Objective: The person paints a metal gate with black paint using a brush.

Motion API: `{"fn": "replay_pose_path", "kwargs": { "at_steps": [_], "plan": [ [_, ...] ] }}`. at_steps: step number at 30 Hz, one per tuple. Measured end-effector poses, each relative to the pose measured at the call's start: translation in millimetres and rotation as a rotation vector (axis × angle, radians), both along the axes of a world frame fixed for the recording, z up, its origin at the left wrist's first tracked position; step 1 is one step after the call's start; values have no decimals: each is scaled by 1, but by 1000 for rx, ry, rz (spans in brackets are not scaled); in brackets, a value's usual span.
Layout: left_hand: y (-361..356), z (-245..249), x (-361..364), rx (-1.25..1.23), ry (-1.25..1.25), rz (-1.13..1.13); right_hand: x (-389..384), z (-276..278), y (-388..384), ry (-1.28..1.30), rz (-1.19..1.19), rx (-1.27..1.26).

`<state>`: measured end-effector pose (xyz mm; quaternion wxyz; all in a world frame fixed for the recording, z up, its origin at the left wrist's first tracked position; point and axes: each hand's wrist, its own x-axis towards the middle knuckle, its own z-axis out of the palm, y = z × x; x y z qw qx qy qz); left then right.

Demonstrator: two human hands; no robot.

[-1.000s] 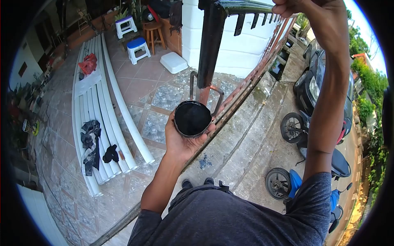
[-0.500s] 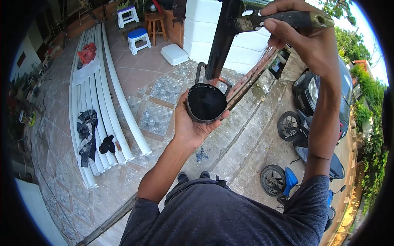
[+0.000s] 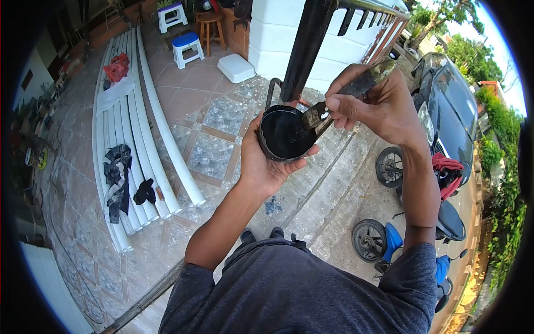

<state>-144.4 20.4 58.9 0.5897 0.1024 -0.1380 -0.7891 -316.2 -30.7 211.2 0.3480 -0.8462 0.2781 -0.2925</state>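
My left hand [image 3: 271, 162] cradles a round pot [image 3: 268, 146] from below, its mouth tipped towards me and black paint [image 3: 283, 131] inside. Between the thumb and fingers of my right hand [image 3: 374, 106] is a paintbrush [image 3: 359, 84], its handle smeared dark. The brush's bristles dip over the pot's right rim, at the paint. Just beyond the pot stands a black metal post [image 3: 307, 53], and a wire-like handle [image 3: 272, 92] rises at the pot's back left.
Long white pipes [image 3: 146, 139] lie on the tiled floor at left, with black rags [image 3: 118, 181] and a red plastic bag [image 3: 117, 68] on them. Stools [image 3: 188, 50] and a white basin [image 3: 236, 68] stand behind. A motorbike [image 3: 384, 242] and a dark car [image 3: 450, 106] are at right.
My right hand has come down and left from the black post, bringing the paintbrush to the pot. My left hand and the pot have shifted slightly right.
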Motion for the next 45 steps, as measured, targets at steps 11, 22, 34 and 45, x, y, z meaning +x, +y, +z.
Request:
{"fn": "replay_pose_path", "kwargs": {
  "at_steps": [11, 22, 34, 45],
  "plan": [
    [-14, 21, 4, 6, 21, -41, -16, 20, 12, -146, -4, -127],
    [-28, 26, 11, 38, -24, -18, 12, 62, -13, 73, -106, -550],
    [-33, 5, 7, 49, 82, -12, 34, 81, -14, 419, 69, -655],
    [-33, -5, 4, 56, 120, -48, 38, 130, -25, 215, -28, -1049]
  ]
}}
